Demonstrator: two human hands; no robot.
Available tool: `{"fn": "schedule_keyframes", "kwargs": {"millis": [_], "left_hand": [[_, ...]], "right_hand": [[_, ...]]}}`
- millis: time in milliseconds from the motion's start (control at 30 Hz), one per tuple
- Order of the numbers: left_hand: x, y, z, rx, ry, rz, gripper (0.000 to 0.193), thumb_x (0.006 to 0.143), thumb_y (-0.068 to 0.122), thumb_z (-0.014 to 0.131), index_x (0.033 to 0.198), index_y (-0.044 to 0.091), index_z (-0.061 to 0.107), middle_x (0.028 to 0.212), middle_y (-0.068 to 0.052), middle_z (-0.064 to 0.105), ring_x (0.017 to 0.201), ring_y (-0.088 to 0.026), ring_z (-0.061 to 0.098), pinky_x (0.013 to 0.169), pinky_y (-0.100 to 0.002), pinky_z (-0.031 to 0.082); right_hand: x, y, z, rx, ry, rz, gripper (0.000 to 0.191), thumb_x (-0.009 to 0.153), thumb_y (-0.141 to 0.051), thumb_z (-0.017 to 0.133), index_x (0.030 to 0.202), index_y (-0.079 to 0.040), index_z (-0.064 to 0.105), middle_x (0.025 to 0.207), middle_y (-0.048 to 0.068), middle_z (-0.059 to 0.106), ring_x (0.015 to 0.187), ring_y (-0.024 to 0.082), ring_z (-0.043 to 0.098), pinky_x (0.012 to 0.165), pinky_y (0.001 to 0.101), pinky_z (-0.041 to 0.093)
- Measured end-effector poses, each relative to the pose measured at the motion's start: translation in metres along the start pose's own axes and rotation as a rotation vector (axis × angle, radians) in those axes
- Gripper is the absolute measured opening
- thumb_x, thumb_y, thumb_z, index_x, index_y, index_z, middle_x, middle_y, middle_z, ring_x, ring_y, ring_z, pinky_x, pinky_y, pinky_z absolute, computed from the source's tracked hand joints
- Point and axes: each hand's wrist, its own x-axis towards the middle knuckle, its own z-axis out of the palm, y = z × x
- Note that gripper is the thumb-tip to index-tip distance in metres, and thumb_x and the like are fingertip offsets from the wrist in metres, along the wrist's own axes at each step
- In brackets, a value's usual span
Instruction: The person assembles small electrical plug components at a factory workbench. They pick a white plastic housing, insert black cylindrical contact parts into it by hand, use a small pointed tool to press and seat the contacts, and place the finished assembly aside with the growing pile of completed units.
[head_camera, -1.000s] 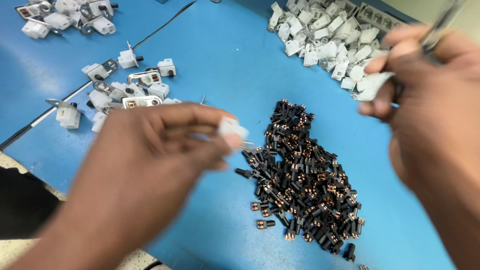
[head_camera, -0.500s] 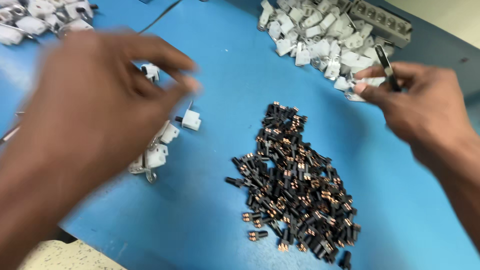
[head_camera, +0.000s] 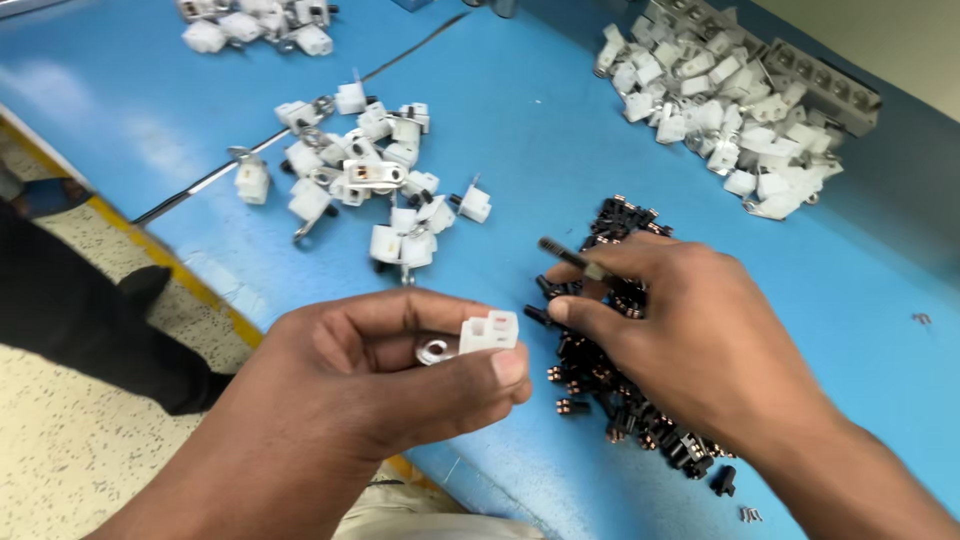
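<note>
While the white plastic connector (head_camera: 488, 332) is pinched between thumb and fingers of the left hand (head_camera: 385, 375), above the near edge of the blue table (head_camera: 540, 130), a thin dark tool (head_camera: 570, 257) is gripped by the right hand (head_camera: 690, 335) over the pile of small black parts (head_camera: 620, 370). The connector is judged light, stiff and somewhat slippery; its flat sides are best held, since the metal tab (head_camera: 435, 351) could bend. Loose white housings (head_camera: 375, 180) are seen beyond

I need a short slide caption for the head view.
Left hand holds a white plastic housing; right hand reaches into black parts.
</note>
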Motion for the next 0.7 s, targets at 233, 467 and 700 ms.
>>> {"fn": "schedule_keyframes", "kwargs": {"millis": [233,467,700], "left_hand": [[-0.02,0.01,0.015,0.208,0.18,0.107,0.038,0.076,0.025,0.089,0.109,0.008,0.078,0.06,-0.008,0.057,0.053,-0.014,0.041,0.05,-0.036,0.036],[-0.042,0.035,0.044,0.601,0.281,0.076,0.025,0.083,0.033,0.086,0.101,0.016,0.086,0.054,0.0,0.072,0.044,-0.009,0.049,0.043,-0.033,0.041],[-0.06,0.037,0.081,0.661,0.3,0.1,0.021,0.083,0.034,0.087,0.095,0.018,0.089,0.051,-0.005,0.069,0.042,-0.011,0.045,0.041,-0.035,0.035]], "right_hand": [[0.004,0.01,0.02,-0.211,-0.023,-0.016,0.023,0.09,-0.034,0.078,0.107,-0.021,0.083,0.11,0.001,0.074,0.093,0.022,0.069,0.083,0.0395,0.054],[-0.027,0.001,-0.035,0.706,-0.14,0.323,0.025,0.09,-0.026,0.075,0.106,-0.006,0.076,0.066,0.005,0.055,0.052,0.016,0.04,0.045,0.0344,0.031],[-0.046,0.002,-0.062,0.624,-0.249,0.43,0.028,0.083,-0.026,0.078,0.095,-0.001,0.074,0.058,0.008,0.05,0.044,0.016,0.032,0.04,0.0344,0.024]]}}
